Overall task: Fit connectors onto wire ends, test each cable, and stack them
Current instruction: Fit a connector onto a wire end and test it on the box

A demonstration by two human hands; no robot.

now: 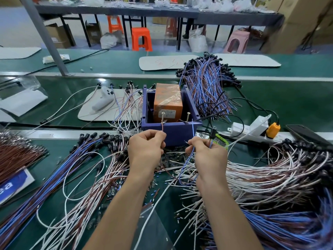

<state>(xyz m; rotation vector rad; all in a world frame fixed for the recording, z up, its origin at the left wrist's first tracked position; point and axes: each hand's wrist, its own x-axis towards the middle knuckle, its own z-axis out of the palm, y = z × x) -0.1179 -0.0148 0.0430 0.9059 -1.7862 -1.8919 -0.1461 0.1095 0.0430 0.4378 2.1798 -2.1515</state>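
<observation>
Two hands work at a green desk [288, 98] heaped with loose cables [270, 168], both raised to a purple box [171, 131] that holds an orange block [168, 103] and two upright screws [162, 115]. The left hand [146, 148] pinches a brown wire [162, 127] with its end at the left screw. The right hand [207, 152] curls round a blue wire [193, 130] lifted to the right screw and a black connector [213, 133], seemingly so the cable bridges both screws for testing, while a stack [207, 82] of cables lies behind the box
</observation>
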